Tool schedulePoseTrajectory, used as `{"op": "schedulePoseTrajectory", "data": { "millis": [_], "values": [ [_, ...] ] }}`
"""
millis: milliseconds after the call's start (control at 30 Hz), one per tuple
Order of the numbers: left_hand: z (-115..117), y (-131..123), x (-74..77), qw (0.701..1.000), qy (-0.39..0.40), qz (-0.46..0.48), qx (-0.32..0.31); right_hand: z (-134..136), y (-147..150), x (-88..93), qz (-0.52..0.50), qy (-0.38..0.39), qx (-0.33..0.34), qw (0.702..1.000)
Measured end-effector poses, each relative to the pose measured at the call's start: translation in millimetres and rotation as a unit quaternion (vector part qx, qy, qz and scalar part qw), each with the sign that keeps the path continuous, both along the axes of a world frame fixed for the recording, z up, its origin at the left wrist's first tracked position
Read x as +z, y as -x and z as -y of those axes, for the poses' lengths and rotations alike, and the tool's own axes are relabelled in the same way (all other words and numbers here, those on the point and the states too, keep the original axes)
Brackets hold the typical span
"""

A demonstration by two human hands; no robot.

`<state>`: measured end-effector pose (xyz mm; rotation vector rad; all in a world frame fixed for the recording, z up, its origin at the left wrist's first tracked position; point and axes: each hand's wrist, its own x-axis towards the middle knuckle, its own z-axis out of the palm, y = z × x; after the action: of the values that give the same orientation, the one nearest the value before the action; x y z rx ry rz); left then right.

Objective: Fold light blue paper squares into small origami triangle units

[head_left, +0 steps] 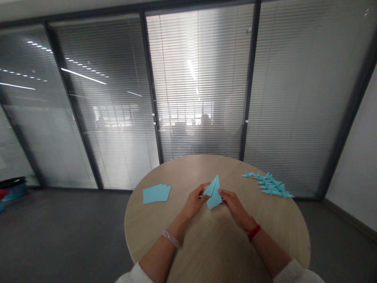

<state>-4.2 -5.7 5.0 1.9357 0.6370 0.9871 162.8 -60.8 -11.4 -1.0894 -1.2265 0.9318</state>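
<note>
Between my two hands is a partly folded sheet of light blue origami paper (214, 193), kite-like in outline with a pointed top. My left hand (194, 199) pinches its left edge, thumb in front and fingers partly behind the paper. On the opposite edge, my right hand (233, 204) grips with the thumb on the front face; its other fingers are partly hidden. The paper is held just over the middle of the table, and I cannot tell whether its lower tip touches the wood.
A round wooden table (206, 251) stands before a glass partition with blinds (200, 78). Loose blue paper sheets (156, 193) lie at the left. Several folded blue paper cranes (272, 184) are piled near the right edge. A dark-rimmed bin (13, 188) stands on the floor far left.
</note>
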Motion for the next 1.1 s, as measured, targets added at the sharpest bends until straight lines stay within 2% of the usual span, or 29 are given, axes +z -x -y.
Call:
{"op": "schedulePoseTrajectory", "data": {
  "millis": [167,300,400,533,633,967,1100],
  "values": [
    [-7.1,-0.8,-5.6,0.999,-0.021,-0.009,0.045,1.0,1.3,0.2,-0.004,-0.019,0.031,0.999],
    [-8.7,0.6,-5.0,0.996,-0.017,-0.03,0.076,0.5,1.6,0.4,0.043,-0.015,0.015,0.999],
    [-3.7,0.5,-1.6,0.994,-0.043,-0.061,0.076,-3.9,0.7,-4.2,0.059,-0.017,0.004,0.998],
    [4.7,-1.9,0.7,0.986,-0.075,-0.125,0.076,-11.1,-2.3,-14.3,0.096,-0.016,-0.071,0.993],
    [6.9,-3.0,0.4,0.98,-0.087,-0.153,0.089,-13.6,-3.9,-18.5,0.102,-0.023,-0.092,0.99],
    [5.9,-2.5,1.3,0.986,-0.078,-0.123,0.088,-17.2,-4.5,-22.9,0.097,-0.016,-0.05,0.994],
    [4.4,-2.4,1.4,0.985,-0.073,-0.115,0.106,-16.7,-2.7,-21.3,0.067,-0.024,-0.021,0.997]
  ]
}}
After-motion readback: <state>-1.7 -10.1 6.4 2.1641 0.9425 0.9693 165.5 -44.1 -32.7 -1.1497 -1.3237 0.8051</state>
